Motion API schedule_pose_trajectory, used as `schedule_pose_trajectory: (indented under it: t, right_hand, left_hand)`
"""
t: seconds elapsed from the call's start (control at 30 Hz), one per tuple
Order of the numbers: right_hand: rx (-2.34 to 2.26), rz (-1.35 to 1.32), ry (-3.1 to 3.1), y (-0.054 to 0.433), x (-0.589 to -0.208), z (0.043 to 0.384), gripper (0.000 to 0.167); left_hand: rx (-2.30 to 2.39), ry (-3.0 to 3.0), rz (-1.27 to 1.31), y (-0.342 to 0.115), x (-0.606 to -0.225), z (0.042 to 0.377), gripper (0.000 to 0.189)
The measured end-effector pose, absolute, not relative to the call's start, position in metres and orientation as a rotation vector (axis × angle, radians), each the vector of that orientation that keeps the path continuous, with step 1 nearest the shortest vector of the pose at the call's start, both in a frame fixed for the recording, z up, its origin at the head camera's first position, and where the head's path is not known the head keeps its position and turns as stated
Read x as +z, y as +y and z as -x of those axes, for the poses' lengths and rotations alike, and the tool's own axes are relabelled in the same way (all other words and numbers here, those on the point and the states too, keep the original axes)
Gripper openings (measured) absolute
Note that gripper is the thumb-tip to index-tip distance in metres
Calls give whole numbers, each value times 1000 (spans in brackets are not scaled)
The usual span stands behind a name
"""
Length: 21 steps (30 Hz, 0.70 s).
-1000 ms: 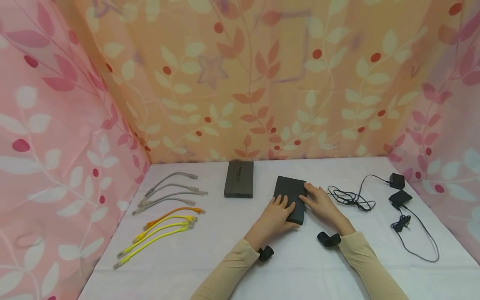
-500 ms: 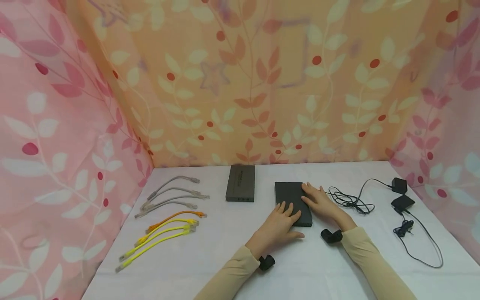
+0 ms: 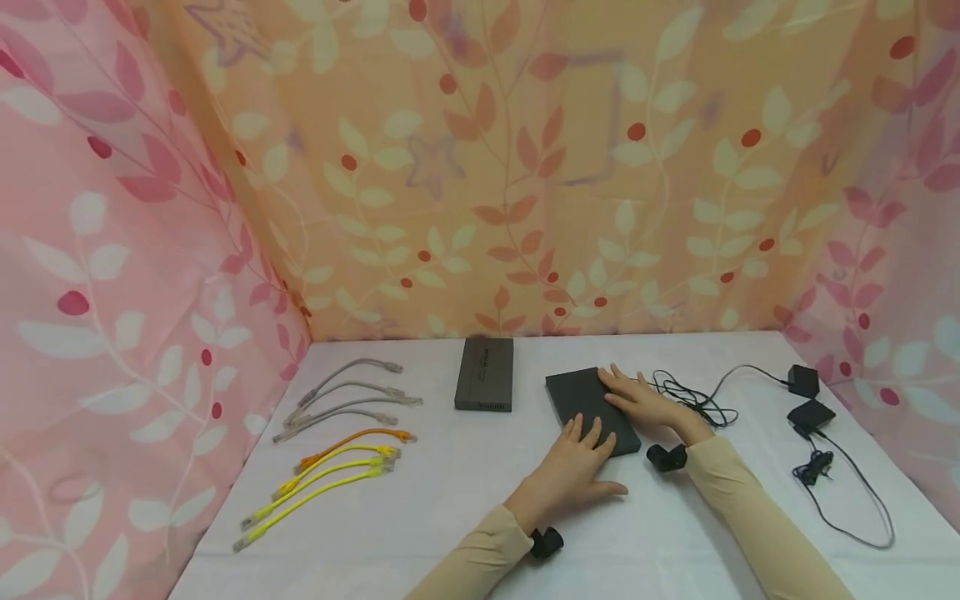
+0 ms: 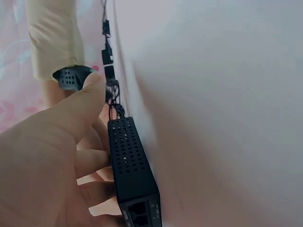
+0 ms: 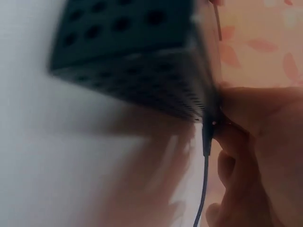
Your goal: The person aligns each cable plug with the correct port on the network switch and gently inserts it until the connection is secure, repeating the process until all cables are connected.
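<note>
A black network switch (image 3: pixel 581 397) lies flat on the white table, turned at an angle with its far end toward the left. My left hand (image 3: pixel 566 473) touches its near left part with spread fingers, the thumb out to the side. On its far right edge rests my right hand (image 3: pixel 645 400), fingers fairly straight. Perforated holes and a port end of the switch (image 4: pixel 130 151) show in the left wrist view. In the right wrist view a black plug (image 5: pixel 207 137) with a thin cord sits at the switch's far corner, near my fingers; whether it is plugged in I cannot tell.
A second, grey-brown network switch (image 3: pixel 484 375) stands to the left at the back. Several grey patch cables (image 3: pixel 345 400), an orange one (image 3: pixel 352 435) and yellow ones (image 3: pixel 322 492) lie far left. A coiled black cord (image 3: pixel 701 398) and power adapters (image 3: pixel 810 412) lie right.
The black switch has rotated counterclockwise under my hands, its near end swinging right. Both hands have shifted with it and stay on it. The head view has tilted slightly upward.
</note>
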State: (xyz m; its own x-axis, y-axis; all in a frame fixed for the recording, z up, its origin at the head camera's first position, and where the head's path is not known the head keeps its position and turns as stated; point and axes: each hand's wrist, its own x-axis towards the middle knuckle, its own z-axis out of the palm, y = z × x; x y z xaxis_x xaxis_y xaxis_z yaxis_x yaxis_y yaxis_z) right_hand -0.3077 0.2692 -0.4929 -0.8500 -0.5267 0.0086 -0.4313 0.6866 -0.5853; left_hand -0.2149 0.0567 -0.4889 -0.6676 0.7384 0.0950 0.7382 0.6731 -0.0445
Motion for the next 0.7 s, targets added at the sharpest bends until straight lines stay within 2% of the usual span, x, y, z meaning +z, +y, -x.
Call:
schedule_pose_trajectory:
  t: [0.37, 0.53, 0.7]
  right_hand:
    - [-917, 760, 2642, 271, -494, 313, 55]
    - [-878, 731, 2772, 268, -492, 310, 56]
    - [-833, 700, 2893, 265, -493, 296, 57]
  left_hand:
    - [-303, -2902, 1237, 59, -486, 216, 70]
    - [-864, -2995, 1248, 44, -482, 231, 68]
    - [-1311, -2939, 1072, 30, -486, 242, 69]
